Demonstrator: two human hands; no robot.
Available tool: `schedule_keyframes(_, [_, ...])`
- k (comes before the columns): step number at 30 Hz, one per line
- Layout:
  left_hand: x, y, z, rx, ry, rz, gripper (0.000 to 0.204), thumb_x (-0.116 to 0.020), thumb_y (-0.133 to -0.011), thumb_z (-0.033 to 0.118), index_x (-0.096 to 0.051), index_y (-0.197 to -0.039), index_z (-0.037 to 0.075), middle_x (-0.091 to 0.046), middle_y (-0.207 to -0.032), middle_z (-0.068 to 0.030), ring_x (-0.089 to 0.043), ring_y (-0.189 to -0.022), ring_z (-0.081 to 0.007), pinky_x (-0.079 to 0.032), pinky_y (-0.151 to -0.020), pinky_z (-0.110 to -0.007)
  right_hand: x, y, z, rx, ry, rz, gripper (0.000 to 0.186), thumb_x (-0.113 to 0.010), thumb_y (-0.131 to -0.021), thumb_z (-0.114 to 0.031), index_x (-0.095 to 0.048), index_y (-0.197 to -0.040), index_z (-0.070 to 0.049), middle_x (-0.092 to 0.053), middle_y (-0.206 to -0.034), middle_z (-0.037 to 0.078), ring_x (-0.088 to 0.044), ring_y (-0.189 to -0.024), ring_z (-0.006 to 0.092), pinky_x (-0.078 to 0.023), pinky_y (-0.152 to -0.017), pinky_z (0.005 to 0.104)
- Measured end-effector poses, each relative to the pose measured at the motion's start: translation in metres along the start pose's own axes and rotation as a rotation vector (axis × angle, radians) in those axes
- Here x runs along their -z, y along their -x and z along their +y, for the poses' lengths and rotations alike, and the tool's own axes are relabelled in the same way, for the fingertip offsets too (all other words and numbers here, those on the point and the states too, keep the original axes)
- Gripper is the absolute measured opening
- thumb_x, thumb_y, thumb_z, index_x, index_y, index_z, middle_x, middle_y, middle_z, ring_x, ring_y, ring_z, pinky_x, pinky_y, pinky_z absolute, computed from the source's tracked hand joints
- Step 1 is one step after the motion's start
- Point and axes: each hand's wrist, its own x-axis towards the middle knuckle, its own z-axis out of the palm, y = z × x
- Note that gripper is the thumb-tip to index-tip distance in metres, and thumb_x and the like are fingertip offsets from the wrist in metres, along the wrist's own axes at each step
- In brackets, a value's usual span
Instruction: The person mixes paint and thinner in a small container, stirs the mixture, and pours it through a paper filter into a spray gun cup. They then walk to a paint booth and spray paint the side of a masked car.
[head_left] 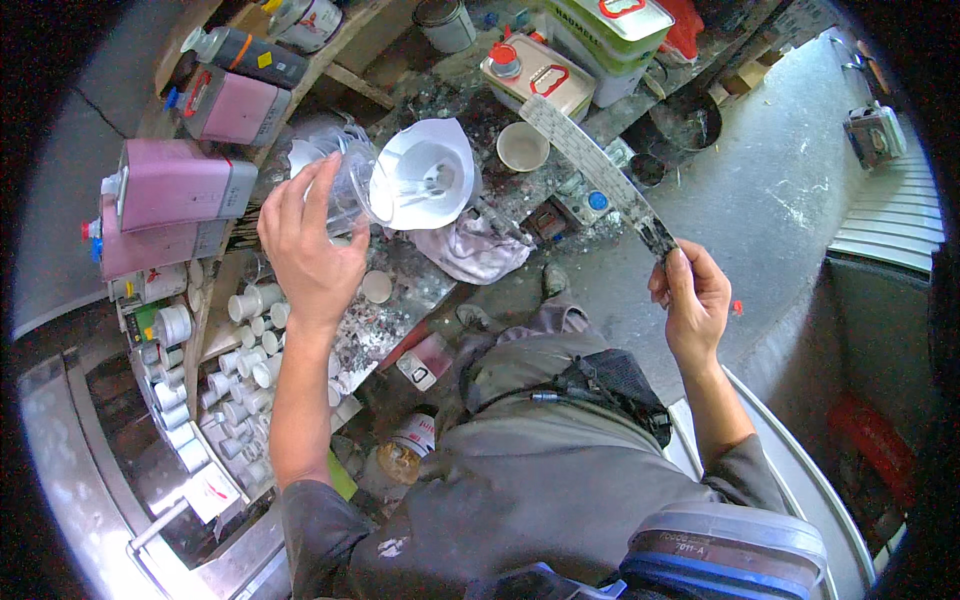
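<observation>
My left hand is wrapped round a clear plastic cup, held over the cluttered bench. The cup is tilted, its mouth toward a white paper paint strainer that flares open beside it. White liquid shows at the cup's rim; whether it is flowing I cannot tell. Out to the right, my right hand pinches the dark, stained end of a long flat mixing stick with printed marks. The stick slants up and left, its far end in front of a metal can with a red cap.
A crumpled stained cloth lies at the bench edge below the strainer. Beyond it stand a small beige cup and a green-white canister. Pink-filled containers line the left shelf above several white-lidded pots. A black bucket stands right.
</observation>
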Motion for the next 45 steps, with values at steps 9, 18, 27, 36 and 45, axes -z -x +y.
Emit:
schedule_keyframes(9, [0.012, -0.014, 0.014, -0.364, -0.341, -0.055, 0.059, -0.07, -0.083, 0.012, -0.063, -0.139, 0.029, -0.062, -0.136, 0.006, -0.055, -0.123, -0.0195, -0.034, -0.113, -0.041, -0.001, -0.008, 0.003, 0.051, 0.061, -0.055, 0.021, -0.06, -0.105, -0.015, -0.067, -0.114, 0.002, -0.065, -0.076, 0.002, -0.056, -0.064, 0.0068, -0.045, -0.059, 0.0229])
schedule_keyframes(18, [0.015, -0.029, 0.01, -0.459, -0.338, 0.005, 0.05, -0.067, -0.09, 0.02, -0.061, -0.14, 0.027, -0.061, -0.14, 0.0069, -0.054, -0.128, -0.0146, -0.026, -0.118, -0.04, -0.016, -0.01, 0.003, 0.158, 0.061, -0.053, 0.025, -0.057, -0.106, -0.016, -0.065, -0.117, 0.004, -0.072, -0.085, 0.009, -0.064, -0.069, 0.0117, -0.049, -0.06, 0.0249])
schedule_keyframes(27, [-0.05, 0.133, -0.133, 0.785, 0.791, 0.458, 0.083, -0.086, -0.081, 0.008, -0.035, -0.145, -0.004, -0.051, -0.143, -0.0221, -0.054, -0.127, -0.0301, -0.043, -0.108, -0.042, -0.019, -0.004, -0.001, 0.179, -0.163, 0.195, 0.024, -0.055, -0.107, -0.023, -0.063, -0.114, -0.001, -0.071, -0.087, 0.012, -0.066, -0.067, 0.0173, -0.051, -0.054, 0.0286])
schedule_keyframes(36, [-0.168, 0.385, -0.262, 1.139, 0.435, 0.617, 0.086, -0.093, -0.075, 0.019, -0.041, -0.139, -0.006, -0.056, -0.134, -0.0192, -0.057, -0.124, -0.0311, -0.047, -0.105, -0.043, -0.042, -0.026, -0.025, 0.082, -0.315, 0.372, 0.03, -0.056, -0.106, -0.039, -0.059, -0.098, -0.01, -0.062, -0.081, 0.004, -0.056, -0.067, 0.012, -0.043, -0.054, 0.0244])
schedule_keyframes(45, [-0.165, 0.397, -0.213, 1.176, 0.092, 0.36, 0.092, -0.093, -0.071, 0.02, -0.039, -0.14, -0.008, -0.051, -0.137, -0.026, -0.051, -0.127, -0.0388, -0.039, -0.111, -0.048, -0.075, -0.034, -0.044, 0.172, -0.177, 0.243, 0.025, -0.059, -0.106, -0.031, -0.064, -0.1, -0.008, -0.065, -0.077, 0.004, -0.057, -0.066, 0.01, -0.046, -0.057, 0.0231])
